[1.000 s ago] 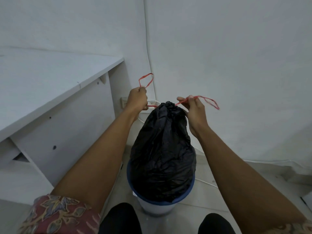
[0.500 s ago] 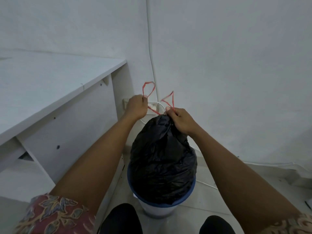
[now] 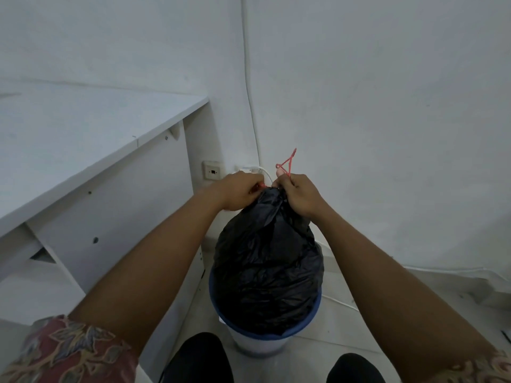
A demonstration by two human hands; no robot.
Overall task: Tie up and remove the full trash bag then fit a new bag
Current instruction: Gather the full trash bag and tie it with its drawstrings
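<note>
The crinkled, bulging black trash bag (image 3: 268, 272) stands in a blue-rimmed bin (image 3: 260, 346) at 6 o'clock. The left hand (image 3: 240, 190) and right hand (image 3: 301, 196) both clench the red drawstring (image 3: 287, 164) at its gathered neck. One loop pokes up at 12 o'clock, and fingers hide any knot.

I see white walls (image 3: 387, 106) meeting in a corner, white desk (image 3: 83, 139) left, wall socket (image 3: 212, 170) low, pale tiled floor (image 3: 359, 341).
</note>
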